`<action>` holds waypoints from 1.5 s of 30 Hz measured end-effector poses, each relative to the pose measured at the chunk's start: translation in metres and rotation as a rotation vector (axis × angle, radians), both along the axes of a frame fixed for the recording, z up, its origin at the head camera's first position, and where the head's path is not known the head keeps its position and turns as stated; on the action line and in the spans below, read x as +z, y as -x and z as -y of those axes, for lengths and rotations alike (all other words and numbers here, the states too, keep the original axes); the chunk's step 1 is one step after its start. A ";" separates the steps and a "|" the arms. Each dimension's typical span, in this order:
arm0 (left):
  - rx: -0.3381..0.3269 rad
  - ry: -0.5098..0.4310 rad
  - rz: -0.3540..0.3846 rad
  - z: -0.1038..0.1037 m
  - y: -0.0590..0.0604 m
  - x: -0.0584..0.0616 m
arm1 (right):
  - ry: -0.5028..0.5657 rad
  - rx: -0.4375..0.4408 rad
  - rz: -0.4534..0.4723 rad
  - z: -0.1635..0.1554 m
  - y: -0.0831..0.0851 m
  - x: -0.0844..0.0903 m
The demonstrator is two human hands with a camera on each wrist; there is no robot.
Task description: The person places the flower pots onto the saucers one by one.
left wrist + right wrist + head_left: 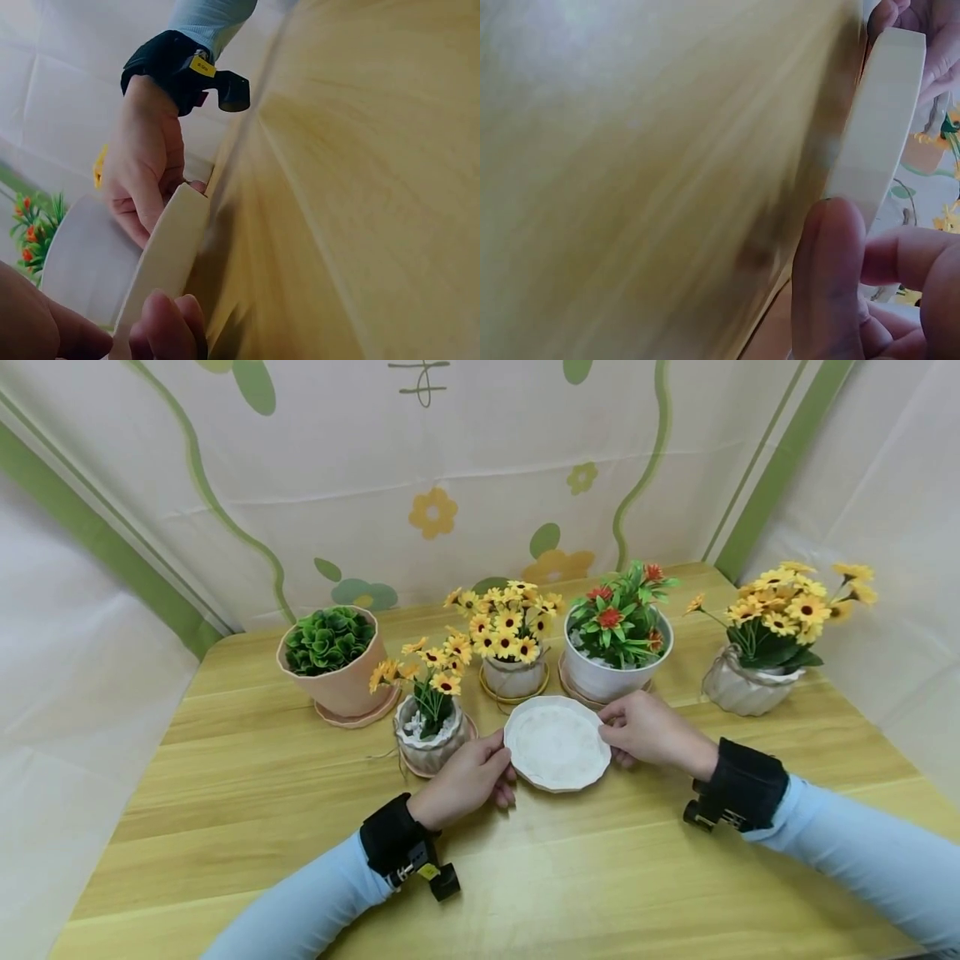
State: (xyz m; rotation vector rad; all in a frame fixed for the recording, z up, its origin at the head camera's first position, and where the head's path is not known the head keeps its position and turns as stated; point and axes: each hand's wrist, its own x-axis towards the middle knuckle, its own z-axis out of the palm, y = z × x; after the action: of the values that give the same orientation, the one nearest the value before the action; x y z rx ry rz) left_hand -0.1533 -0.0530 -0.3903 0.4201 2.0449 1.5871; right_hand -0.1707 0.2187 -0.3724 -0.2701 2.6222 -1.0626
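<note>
A shallow white saucer (558,745) with a faceted rim is held between both hands near the middle of the table. My left hand (467,778) pinches its left edge, thumb on the rim and fingers beneath. On the opposite edge my right hand (654,732) grips with thumb and fingers. Seen edge-on in the right wrist view, the saucer (877,127) hangs close over the wood and casts a shadow. Just beyond my left hand stands a small ribbed pot (435,750) of yellow flowers. A white pot (611,680) with red-flowered greenery stands behind my right hand.
On the left stands a pink pot (345,685) with a leafy green plant, on a pink saucer (360,720). Another yellow-flowered pot (513,679) sits on a yellow saucer behind. At the far right is a white pot (750,689) of yellow flowers. A patterned curtain (495,460) hangs behind.
</note>
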 end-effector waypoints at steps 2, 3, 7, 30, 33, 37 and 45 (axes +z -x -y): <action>-0.001 0.012 0.009 0.000 0.000 -0.001 | 0.005 0.004 0.013 0.000 0.000 -0.001; -0.001 0.019 0.012 0.000 0.001 -0.001 | 0.007 0.004 0.017 0.000 0.000 -0.001; 0.000 0.029 0.022 -0.001 0.002 -0.001 | 0.013 0.011 0.016 0.000 0.001 -0.002; 0.022 0.009 0.098 -0.004 0.012 -0.006 | 0.030 0.013 0.017 -0.002 0.009 -0.006; 0.025 0.005 0.092 -0.005 0.011 -0.005 | 0.035 0.014 0.011 -0.002 0.009 -0.007; 0.035 0.014 0.090 -0.006 0.010 -0.004 | 0.046 0.020 0.007 -0.002 0.007 -0.007; 0.048 0.028 0.085 -0.005 0.008 -0.003 | 0.089 0.021 0.014 -0.002 0.007 -0.006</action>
State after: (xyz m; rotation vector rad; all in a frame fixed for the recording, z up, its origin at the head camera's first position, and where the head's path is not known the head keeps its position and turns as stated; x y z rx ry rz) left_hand -0.1617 -0.0483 -0.3937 0.2902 2.0248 1.5750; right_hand -0.1778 0.2212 -0.3783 -0.3081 2.5576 -1.1715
